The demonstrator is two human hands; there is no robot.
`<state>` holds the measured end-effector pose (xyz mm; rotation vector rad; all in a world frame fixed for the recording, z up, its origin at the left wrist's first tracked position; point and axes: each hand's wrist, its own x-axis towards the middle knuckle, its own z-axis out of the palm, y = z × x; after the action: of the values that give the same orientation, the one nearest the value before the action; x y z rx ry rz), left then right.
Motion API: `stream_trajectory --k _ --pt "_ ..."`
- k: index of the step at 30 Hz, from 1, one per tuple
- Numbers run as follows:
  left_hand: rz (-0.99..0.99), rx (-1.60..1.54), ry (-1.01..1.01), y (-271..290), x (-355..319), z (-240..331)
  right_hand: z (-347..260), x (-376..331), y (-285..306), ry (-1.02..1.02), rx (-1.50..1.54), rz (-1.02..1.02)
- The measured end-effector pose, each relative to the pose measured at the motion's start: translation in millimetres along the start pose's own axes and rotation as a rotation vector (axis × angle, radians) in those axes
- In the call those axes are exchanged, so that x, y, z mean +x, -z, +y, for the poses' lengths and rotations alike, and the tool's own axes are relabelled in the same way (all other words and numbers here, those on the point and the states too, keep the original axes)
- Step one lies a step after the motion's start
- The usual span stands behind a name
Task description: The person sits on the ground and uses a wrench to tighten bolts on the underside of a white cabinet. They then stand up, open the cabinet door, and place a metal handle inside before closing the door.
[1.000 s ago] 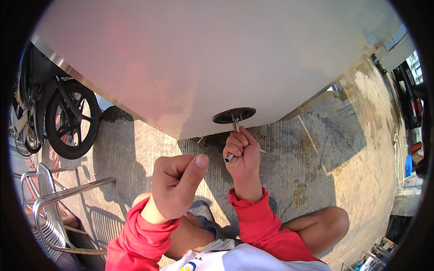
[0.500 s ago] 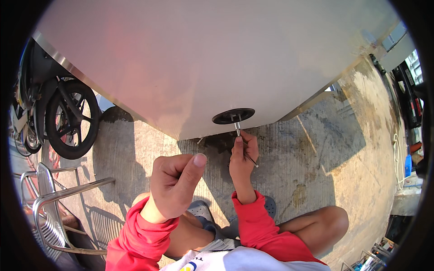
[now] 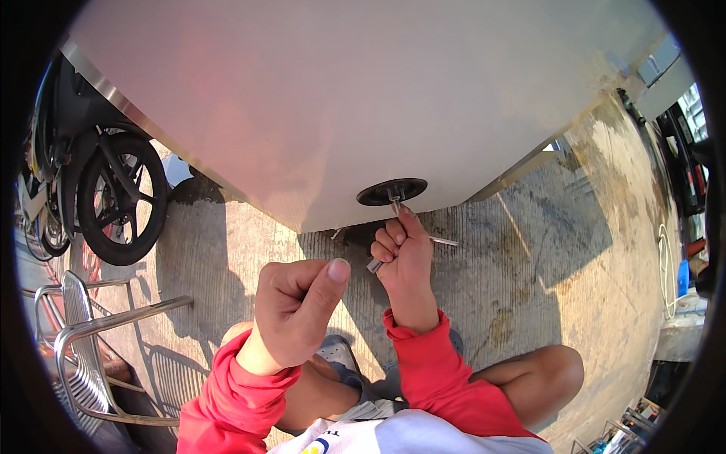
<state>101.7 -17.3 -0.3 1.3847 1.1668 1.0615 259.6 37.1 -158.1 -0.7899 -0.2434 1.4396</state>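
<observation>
A black oval-looking disc (image 3: 374,194) is set low on the front of a large pale metal panel (image 3: 378,91), with a small metal bolt-like fitting (image 3: 395,197) at its middle. The raised fingertip of my right hand (image 3: 408,253) touches that fitting. Its other fingers curl round a silver socket wrench (image 3: 445,241), whose thick end shows at the left of the fist and whose slim bar sticks out at the right. Nearer me, my left hand (image 3: 291,314) hovers closed, thumb pressed on the curled forefinger. Whatever lies inside that hand is hidden.
A motorcycle wheel (image 3: 121,199) stands at the left, and a metal chair (image 3: 79,340) is below it. Grooved concrete floor (image 3: 491,295) runs under the panel. A pale cable (image 3: 665,265) and a blue object (image 3: 683,278) are at the far right.
My right hand has taken the socket wrench off the fitting and turned it sideways in the fist; a fingertip is now at the fitting. My left hand has barely moved.
</observation>
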Motion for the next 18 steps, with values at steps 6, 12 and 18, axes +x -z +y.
stream_trajectory --k 6,12,18 --pt "0.006 -0.008 0.007 0 -2 2 6 3 24 1.054 -1.645 0.014" --pt "0.006 -0.039 0.027 0 -1 3 32 -4 27 0.449 -0.518 0.071" --pt "-0.003 -0.008 0.026 -2 0 4 10 -7 5 -0.071 0.146 -0.016"
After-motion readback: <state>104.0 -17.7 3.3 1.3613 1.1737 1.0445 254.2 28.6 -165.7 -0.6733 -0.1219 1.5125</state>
